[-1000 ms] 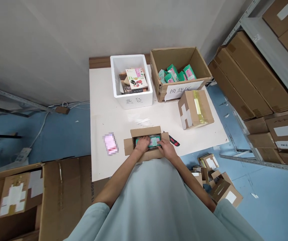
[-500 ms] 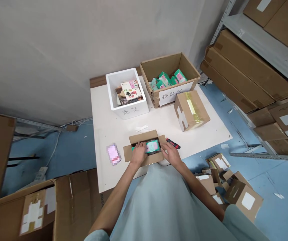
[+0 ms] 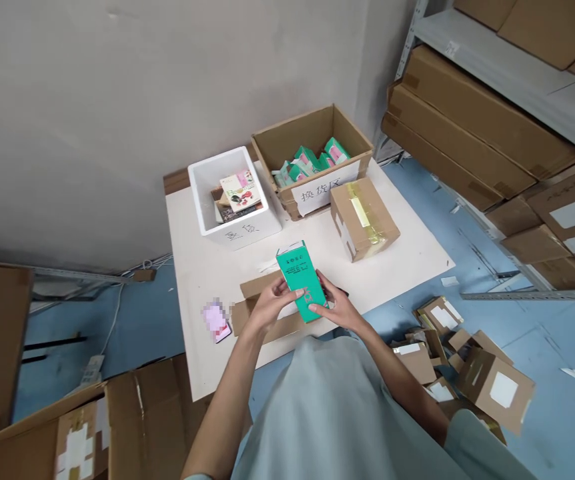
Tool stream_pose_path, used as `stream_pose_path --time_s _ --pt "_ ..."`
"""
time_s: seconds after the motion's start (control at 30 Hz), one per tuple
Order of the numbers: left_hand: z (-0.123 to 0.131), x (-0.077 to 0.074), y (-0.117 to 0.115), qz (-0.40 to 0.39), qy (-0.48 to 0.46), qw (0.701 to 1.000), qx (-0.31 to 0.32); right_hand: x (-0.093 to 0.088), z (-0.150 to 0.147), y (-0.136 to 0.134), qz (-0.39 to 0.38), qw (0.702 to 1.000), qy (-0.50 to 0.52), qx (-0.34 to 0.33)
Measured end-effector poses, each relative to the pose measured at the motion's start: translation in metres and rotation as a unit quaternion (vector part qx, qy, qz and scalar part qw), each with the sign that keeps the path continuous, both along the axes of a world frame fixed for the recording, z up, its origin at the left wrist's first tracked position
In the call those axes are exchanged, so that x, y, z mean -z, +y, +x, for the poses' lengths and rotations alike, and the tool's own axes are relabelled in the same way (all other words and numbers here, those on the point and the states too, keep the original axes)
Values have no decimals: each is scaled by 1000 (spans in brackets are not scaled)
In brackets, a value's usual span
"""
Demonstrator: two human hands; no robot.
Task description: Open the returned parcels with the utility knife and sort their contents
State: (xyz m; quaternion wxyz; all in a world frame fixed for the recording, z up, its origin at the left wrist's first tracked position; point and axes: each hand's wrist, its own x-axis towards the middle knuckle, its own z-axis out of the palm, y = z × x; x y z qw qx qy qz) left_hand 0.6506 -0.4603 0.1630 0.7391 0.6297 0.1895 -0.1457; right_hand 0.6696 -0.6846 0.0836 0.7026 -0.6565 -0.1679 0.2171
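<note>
A green box (image 3: 301, 277) with dark print and pink lettering is held upright between both hands, above a small open carton (image 3: 247, 313) at the table's front edge. My left hand (image 3: 273, 301) grips its left side, thumb across the front. On its right side my right hand (image 3: 336, 304) holds the lower part, thumb also on the front. The top end of the green box shows a pale flap. The green box and hands hide part of the carton.
Behind stand a white foam box (image 3: 252, 237) with books and a large carton (image 3: 287, 203) holding several green boxes. A taped carton (image 3: 365, 220) sits right, a blurred pink phone (image 3: 216, 320) left. Shelving (image 3: 507, 57) and floor cartons (image 3: 495, 390) are at the right.
The green box has come up out of the small carton and is now raised in both hands. The view has shifted, so the table's contents sit further left.
</note>
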Motion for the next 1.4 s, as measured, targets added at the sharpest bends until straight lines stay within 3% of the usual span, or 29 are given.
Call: stream_pose_path --time_s 0.13,0.33,0.43,0.57,0.7,0.8,0.97,1.07,1.23,1.3,1.4 --pt "18 39 -55 -77 46 996 -7 30 11 -43 9 997 65 50" --pt "33 110 -132 -98 112 989 15 109 24 -109 -28 985 115 129" --pt "32 129 -153 -88 156 983 29 135 33 -132 -58 978 137 144" --pt "21 137 -156 -69 181 981 29 150 43 -148 -90 979 139 120" --pt "3 132 -137 -63 168 983 29 158 41 -154 -156 975 121 106" --pt "-13 120 -114 -72 140 988 5 158 38 -156 -246 964 54 91" --pt "-31 95 -56 -26 93 993 -70 145 46 -136 -388 909 -117 94" --pt "-36 87 -6 41 76 985 -150 128 58 -101 -378 906 -175 78" --pt "-46 85 72 133 59 955 -257 94 87 -21 -329 923 -201 -20" --pt "-47 85 92 188 48 949 -250 82 99 12 -318 921 -219 -56" --pt "-44 86 112 294 13 939 -180 69 112 56 -312 906 -258 -124"
